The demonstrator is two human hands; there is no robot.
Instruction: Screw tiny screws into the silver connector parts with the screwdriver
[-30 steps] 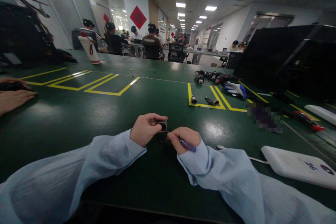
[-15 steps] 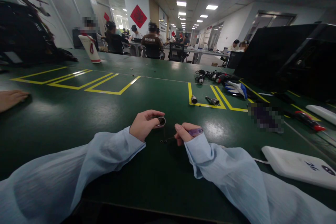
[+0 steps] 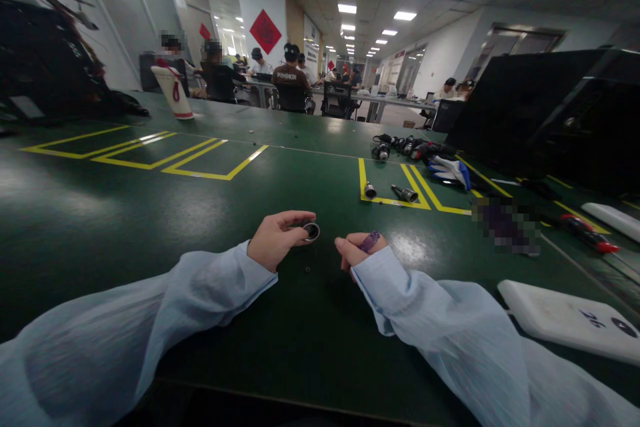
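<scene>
My left hand is closed on a round, hollow metal part, thumb and fingers pinching its rim, with the opening turned toward me. My right hand is closed around a slim tool with a translucent purple handle, probably a small screwdriver; the fingers hide its shaft and tip. Between and below the hands, a tiny dark nut-like ring lies on the green tabletop. Both hands hover just above that surface, apart from each other.
Two metal socket-like parts sit inside yellow tape at right. Beyond are dark metal tools and a blue-white glove. A white power bank and red-black screwdriver lie right; a paper cup stands far left.
My right hand has tilted the purple-handled tool, whose thin shaft is now hidden. One of two tiny rings is gone from the tabletop. Another person's hand at left has left view.
</scene>
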